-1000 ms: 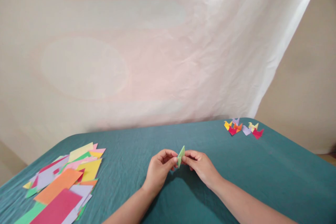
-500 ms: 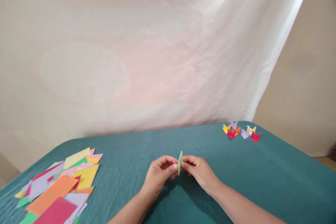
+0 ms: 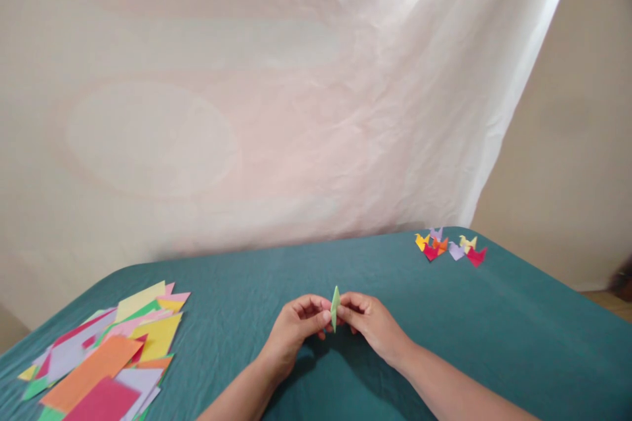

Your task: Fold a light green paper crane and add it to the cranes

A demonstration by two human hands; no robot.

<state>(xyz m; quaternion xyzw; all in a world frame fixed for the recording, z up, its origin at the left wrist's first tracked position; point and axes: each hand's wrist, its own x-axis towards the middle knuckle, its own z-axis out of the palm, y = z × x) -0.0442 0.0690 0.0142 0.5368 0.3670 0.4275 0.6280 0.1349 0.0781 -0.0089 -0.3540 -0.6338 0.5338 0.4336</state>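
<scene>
A small folded piece of light green paper [image 3: 335, 306] stands upright and pointed between my two hands, just above the teal tablecloth [image 3: 494, 342]. My left hand [image 3: 296, 329] pinches it from the left with thumb and fingers closed. From the right, my right hand [image 3: 372, 325] pinches the same piece, fingers curled. Both forearms reach in from the bottom edge.
A loose pile of coloured paper sheets [image 3: 103, 355] lies at the left of the table. Several small folded paper figures [image 3: 449, 247] in yellow, red, orange and lilac sit at the far right. A white crumpled backdrop [image 3: 296, 112] hangs behind the table.
Both hands and the green paper sit slightly lower in the view, as the camera tilted up a little. The folded piece now looks narrower, turned more edge-on.
</scene>
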